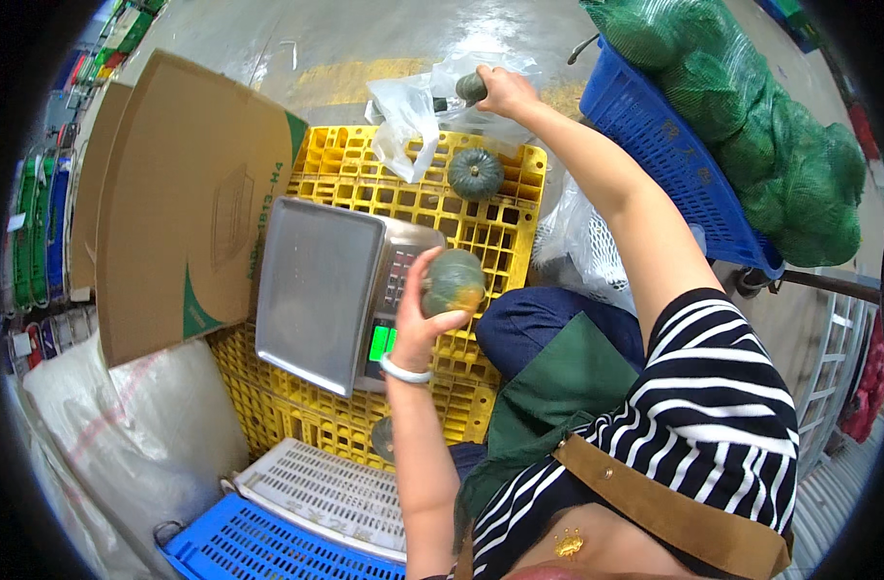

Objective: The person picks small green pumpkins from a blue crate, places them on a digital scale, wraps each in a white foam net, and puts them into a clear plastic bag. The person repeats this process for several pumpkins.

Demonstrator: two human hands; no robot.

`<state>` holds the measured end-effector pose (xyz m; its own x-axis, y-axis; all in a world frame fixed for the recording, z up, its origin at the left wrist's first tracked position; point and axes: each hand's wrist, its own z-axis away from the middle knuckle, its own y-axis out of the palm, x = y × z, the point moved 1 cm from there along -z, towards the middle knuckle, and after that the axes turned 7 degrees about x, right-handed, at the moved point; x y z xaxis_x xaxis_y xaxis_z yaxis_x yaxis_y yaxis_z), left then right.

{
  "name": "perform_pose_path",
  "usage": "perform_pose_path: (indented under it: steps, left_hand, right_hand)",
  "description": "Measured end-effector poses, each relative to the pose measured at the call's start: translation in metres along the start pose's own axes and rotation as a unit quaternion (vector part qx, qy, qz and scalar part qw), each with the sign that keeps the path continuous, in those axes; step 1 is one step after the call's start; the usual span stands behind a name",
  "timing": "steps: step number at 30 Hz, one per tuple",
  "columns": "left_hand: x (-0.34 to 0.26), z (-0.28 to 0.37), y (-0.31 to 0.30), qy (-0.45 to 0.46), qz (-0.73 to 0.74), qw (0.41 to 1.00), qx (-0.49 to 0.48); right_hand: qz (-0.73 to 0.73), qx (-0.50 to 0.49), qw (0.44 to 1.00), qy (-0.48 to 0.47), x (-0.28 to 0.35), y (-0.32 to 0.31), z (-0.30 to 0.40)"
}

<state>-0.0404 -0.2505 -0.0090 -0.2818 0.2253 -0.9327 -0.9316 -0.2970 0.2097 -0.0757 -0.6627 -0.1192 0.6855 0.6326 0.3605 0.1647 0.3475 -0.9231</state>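
My left hand [416,322] grips a green squash [453,284] with an orange patch, above the yellow plastic pallet and beside the keypad of a digital scale. The bare metal pan of the scale [319,290] lies to its left. My right hand [506,90] reaches past the pallet's far edge, its fingers closed on another dark green squash [472,88] at a clear plastic bag [411,123]. A ribbed dark squash [475,175] rests on the pallet [511,246] between the two hands. Partly behind my left forearm sits one more squash [383,438].
A large cardboard box [188,196] stands left of the scale. Blue [268,540] and white [326,489] plastic crates are at the lower left. Green mesh sacks [747,130] lie on a blue crate [667,152] at the right. A plastic bag with white foam netting [601,250] is beside my knee.
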Motion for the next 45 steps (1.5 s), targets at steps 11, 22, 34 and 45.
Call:
perform_pose_path:
  steps: [11, 22, 34, 45]
  left_hand:
    - [0.013, -0.115, 0.029, -0.019, 0.158, 0.986, -0.054]
    - [-0.013, -0.182, 0.015, 0.105, -0.501, 0.819, -0.259]
    - [-0.097, -0.208, -0.025, 0.183, -0.739, 0.527, -0.378]
    - [-0.087, -0.127, -0.022, 0.306, -0.623, 0.664, -0.278]
  right_hand:
    - [-0.079, 0.110, 0.990, 0.045, -0.059, 0.063, -0.024]
    - [-0.858, 0.219, 0.463, 0.049, 0.010, -0.022, 0.106]
    - [-0.298, -0.031, 0.951, 0.070, 0.039, 0.038, -0.068]
    - [-0.370, 0.045, 0.926, -0.054, -0.003, 0.090, -0.051]
